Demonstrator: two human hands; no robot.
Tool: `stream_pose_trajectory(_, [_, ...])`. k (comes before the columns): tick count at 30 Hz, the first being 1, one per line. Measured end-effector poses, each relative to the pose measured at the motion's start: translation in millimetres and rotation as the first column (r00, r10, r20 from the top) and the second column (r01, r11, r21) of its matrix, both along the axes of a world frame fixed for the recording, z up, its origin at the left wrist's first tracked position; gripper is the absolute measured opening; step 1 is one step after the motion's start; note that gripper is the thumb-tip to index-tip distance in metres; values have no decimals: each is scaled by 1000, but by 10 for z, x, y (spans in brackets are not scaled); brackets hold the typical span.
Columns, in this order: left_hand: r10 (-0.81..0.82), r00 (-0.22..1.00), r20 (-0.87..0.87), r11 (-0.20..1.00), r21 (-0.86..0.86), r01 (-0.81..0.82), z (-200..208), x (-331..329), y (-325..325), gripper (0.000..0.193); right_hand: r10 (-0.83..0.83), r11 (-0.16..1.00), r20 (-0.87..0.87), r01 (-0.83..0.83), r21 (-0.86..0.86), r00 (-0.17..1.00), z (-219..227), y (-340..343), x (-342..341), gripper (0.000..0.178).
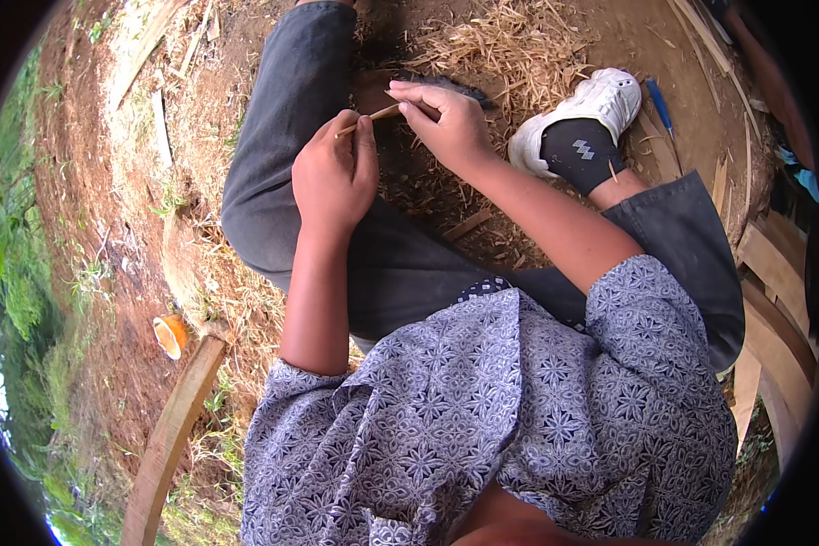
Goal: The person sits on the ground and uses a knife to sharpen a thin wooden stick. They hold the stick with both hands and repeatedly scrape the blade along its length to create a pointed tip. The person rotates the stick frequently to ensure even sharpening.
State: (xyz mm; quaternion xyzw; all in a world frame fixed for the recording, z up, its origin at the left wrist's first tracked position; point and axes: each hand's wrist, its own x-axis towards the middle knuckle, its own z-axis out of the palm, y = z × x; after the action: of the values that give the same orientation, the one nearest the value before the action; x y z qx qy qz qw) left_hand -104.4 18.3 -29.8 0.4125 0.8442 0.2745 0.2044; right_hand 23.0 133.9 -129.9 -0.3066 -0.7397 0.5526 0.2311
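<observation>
A thin pale wooden stick [384, 113] runs between my two hands, above the shaded ground between my legs. My left hand [334, 177] is closed around the stick's near part, and a short end pokes out beside the thumb. Thumb and fingers of my right hand [448, 127] pinch together at the stick's far end. A small pointed tip [390, 94] shows at the right fingertips; whether it belongs to the stick or to another piece, I cannot tell. The right palm's inside is hidden.
A heap of wood shavings [510, 50] lies ahead, beside my white shoe [599, 105]. Right of the shoe lies a blue-handled tool [659, 105]. Curved wooden pieces [778, 337] are stacked at the right. An orange cup-like object [170, 337] and a plank [175, 437] are at the left.
</observation>
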Motion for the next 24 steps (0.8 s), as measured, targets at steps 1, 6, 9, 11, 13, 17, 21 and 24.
stream_pose_trajectory(1, [-3, 1000, -10, 1000, -7, 3, 9, 1, 2, 23, -19, 999, 1, 19, -51, 1000, -3, 15, -13, 22])
stream_pose_trajectory(6, [-37, 998, -59, 999, -4, 37, -12, 17, 23, 25, -127, 834, 62, 140, -534, 990, 30, 193, -46, 32])
stream_pose_trajectory(9, [-27, 998, -59, 1000, -18, 26, 12, 28, 35, 25, -74, 722, 15, 64, -689, 997, 119, 286, -50, 39])
stream_pose_trajectory(11, [-30, 997, -71, 999, -24, 28, -1, 19, 35, 24, -36, 775, 12, 36, -631, 999, 186, 219, -56, 38])
stream_pose_trajectory(13, [-30, 997, -75, 999, -26, 29, -12, 18, 37, 24, 92, 859, 59, -49, -510, 994, 210, 170, -48, 38])
stream_pose_trajectory(17, [-22, 997, -80, 999, -37, 19, -6, 23, 52, 22, 137, 990, -4, -137, -23, 991, 83, 71, 49, 33])
stream_pose_trajectory(21, [-21, 995, -95, 999, -30, 18, 1, 41, 71, 20, 128, 992, -91, -128, 9, 988, 180, -61, 34, 31])
stream_pose_trajectory(24, [-26, 991, -134, 999, -26, 22, -35, 42, 57, 20, 243, 965, -79, -249, -81, 967, 199, -119, 103, 44])
